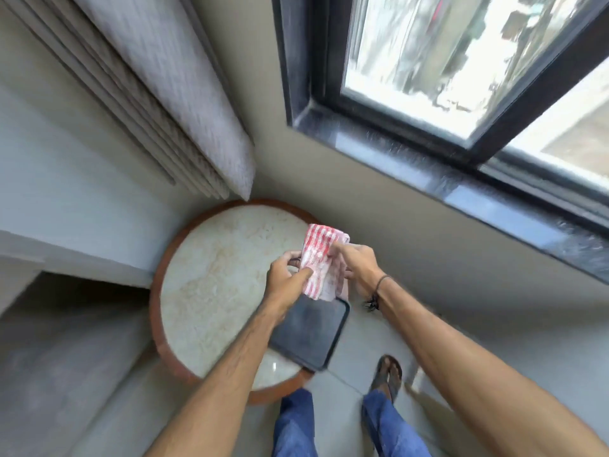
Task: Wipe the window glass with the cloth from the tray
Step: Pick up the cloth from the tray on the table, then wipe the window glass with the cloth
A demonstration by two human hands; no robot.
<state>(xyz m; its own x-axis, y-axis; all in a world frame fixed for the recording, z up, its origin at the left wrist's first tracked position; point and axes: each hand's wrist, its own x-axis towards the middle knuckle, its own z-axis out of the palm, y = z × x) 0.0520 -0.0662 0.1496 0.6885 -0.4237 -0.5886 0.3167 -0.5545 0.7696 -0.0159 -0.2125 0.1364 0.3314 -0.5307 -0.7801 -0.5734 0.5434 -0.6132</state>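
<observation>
Both hands, left hand (286,272) and right hand (357,262), grip the striped cloth (318,258) above the dark tray (309,338) on the round table (214,275), window glass (445,57) far right.

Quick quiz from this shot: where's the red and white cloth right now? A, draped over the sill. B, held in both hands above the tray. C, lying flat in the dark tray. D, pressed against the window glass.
B: both the left hand and right hand hold the cloth above the tray, away from the window glass.

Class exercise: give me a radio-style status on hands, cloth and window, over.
Left hand and right hand both gripping the cloth, above the tray. Window glass not yet touched. Nothing blocking the way up.
</observation>
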